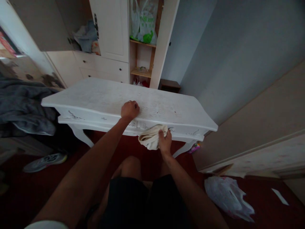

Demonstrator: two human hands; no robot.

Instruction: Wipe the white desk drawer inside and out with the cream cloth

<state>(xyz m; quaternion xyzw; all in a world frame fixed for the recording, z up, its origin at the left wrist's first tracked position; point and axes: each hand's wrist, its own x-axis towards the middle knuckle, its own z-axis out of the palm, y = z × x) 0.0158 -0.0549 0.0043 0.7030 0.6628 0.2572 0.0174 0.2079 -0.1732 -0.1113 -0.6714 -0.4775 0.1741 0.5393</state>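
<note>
A white carved table (95,95) stands in front of me. My left hand (130,109) rests on its front edge with the fingers curled into a fist, nothing visible in it. My right hand (165,141) grips a crumpled cream cloth (151,136) and presses it against the table's front apron, just below the top. My knees and dark shorts show beneath the hands.
A white wardrobe (111,31) with open shelves and plastic bags stands behind the table. A grey blanket (21,105) lies at left, a sneaker (45,160) on the red floor. A white plastic bag (228,197) lies at lower right beside a cabinet (257,140).
</note>
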